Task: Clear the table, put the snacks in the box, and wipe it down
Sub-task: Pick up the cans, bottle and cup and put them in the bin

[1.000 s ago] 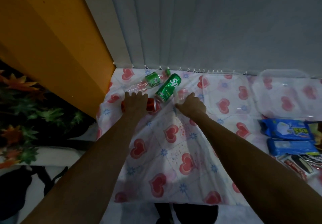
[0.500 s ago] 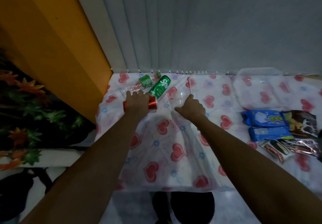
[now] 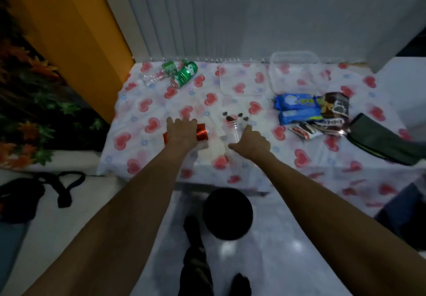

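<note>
Light dim. Left hand [image 3: 182, 132] lies over a red metal drink can [image 3: 202, 132], fingers clenched round its middle. The can is on its side, long axis left to right, glossy, with both ends showing past the hand. It sits at the near middle of the counter [image 3: 288, 150], which wears a white cloth printed with red hearts. Just to its right, the right hand [image 3: 252, 142] has its fingers grasping a clear plastic cup [image 3: 232, 131] between thumb and forefinger. The cup is nearly see-through, its outline faint and its tilt not readable. A few small dark spots lie just beyond it; cannot tell what they are. Far left corner: green metal drink can [image 3: 184, 74] on its side, just beside a crushed clear plastic bottle with a green label [image 3: 159, 73]. Far edge, right of middle: clear plastic box [image 3: 295, 70], open, with a flat clear lid [image 3: 239, 79] just to its left. Nearer than the box lie two blue snack packets [image 3: 295, 101], a dark brown snack packet [image 3: 335, 106] touching them, and small red-and-white wrappers [image 3: 302, 131] in front. Dark green folded pouch [image 3: 380, 141] at the right. Black round object [image 3: 227, 212] on the floor below the near edge.
</note>
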A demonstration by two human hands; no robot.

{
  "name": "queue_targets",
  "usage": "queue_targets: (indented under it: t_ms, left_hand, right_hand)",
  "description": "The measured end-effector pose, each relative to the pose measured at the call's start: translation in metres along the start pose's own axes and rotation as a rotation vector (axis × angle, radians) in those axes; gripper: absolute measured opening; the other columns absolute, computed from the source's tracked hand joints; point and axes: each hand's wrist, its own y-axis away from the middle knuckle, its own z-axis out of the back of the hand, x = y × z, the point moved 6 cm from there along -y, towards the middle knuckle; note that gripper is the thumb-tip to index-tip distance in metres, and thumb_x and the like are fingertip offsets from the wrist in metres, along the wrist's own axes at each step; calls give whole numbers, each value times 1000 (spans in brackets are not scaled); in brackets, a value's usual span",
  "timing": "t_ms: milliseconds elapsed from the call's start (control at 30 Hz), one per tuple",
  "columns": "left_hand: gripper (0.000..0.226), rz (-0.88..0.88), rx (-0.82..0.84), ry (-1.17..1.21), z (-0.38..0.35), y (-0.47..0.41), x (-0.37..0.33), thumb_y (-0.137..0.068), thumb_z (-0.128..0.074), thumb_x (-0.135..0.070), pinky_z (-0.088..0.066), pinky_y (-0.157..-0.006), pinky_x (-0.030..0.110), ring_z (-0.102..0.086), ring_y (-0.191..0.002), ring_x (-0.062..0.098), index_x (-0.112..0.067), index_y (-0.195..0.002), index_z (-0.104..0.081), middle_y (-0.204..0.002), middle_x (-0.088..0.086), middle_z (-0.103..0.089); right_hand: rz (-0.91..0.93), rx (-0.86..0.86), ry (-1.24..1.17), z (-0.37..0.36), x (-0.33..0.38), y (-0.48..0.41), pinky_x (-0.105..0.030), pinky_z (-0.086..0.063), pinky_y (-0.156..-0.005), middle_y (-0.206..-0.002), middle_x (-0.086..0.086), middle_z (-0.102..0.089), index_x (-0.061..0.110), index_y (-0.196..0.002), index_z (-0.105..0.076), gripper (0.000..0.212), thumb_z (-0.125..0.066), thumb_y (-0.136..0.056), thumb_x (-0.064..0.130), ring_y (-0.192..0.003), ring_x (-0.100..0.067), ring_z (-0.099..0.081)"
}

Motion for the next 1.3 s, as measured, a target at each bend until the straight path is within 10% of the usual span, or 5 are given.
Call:
queue_targets:
  t_ms: [733, 1300]
  left_hand:
    - [61, -85, 338, 1, -324, 88, -139, -83, -69, -45, -29, -110, 49, -56, -121, 29, -21, -135, -48, -132, 7, -58]
    - [77, -68, 328, 93, -364, 50, -145, -78, -74, -54, -36, -109, 48, -53, -125, 31, -17, -139, -45, -138, 11, -53]
  right_hand:
    - [-193, 359, 86, -270, -185, 61, -37, -48, -89, -123, -9, -62, 12, -144, -34, 87, -73, -78, 52, -109, -29, -64]
    - [-222, 324, 22, -317, -204, 19, -40, -51, -89, -119, -12, -61, 7, -137, -40, 77, -71, -82, 52, -107, -31, -63]
